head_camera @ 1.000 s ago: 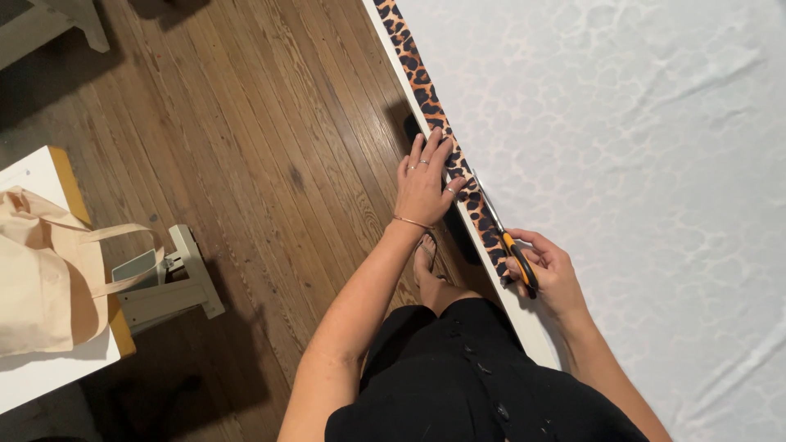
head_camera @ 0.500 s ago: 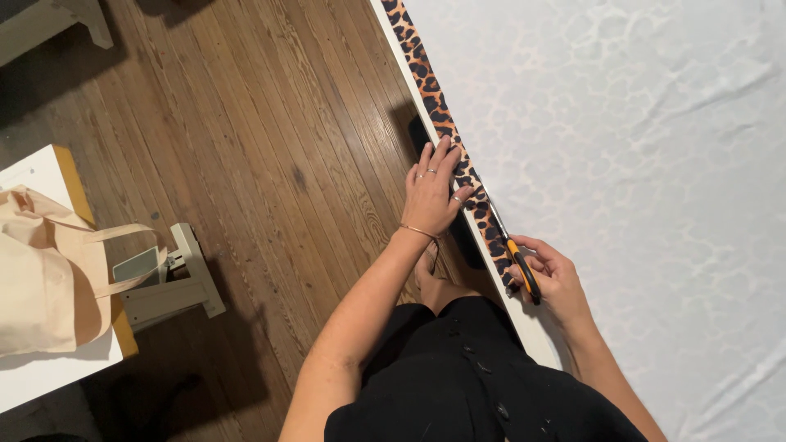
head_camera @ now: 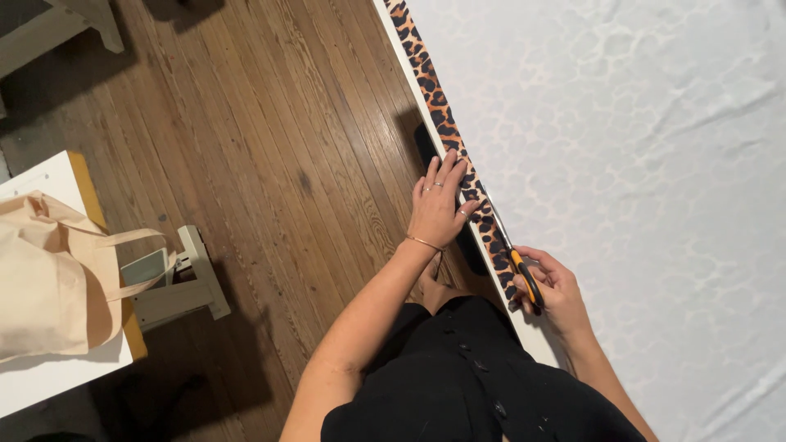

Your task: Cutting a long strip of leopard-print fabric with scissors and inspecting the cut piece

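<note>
The left hand (head_camera: pixel 440 205) is lying flat, fingers spread and pointing up the frame, pressing on a leopard-print strip (head_camera: pixel 429 82) that is running along the edge of a table. It is gripping nothing; the palm is simply weighing the strip down where it is meeting the table's white edge (head_camera: pixel 536 340), and a thin bracelet is sitting at the wrist. The right hand (head_camera: pixel 555 290) is closed around the orange-and-black handles of scissors (head_camera: pixel 516 260), whose blades are pointing up along the strip toward the left hand's fingertips, the tips lying just beside the thumb. Whether the blades are parted or closed is too small to tell. The strip is stretching from the top of the frame down to the scissors, lying between the bare table edge and a wide white cloth (head_camera: pixel 639 164) with a faint mottled pattern that is covering the rest of the table. The person, in black clothing, is standing at the table's side over a dark wood floor (head_camera: pixel 246 123). Well apart, at the left, a cream tote bag (head_camera: pixel 49 278) is resting on a white surface with a yellow edge, and a white stool (head_camera: pixel 176 282) is standing beside it.
</note>
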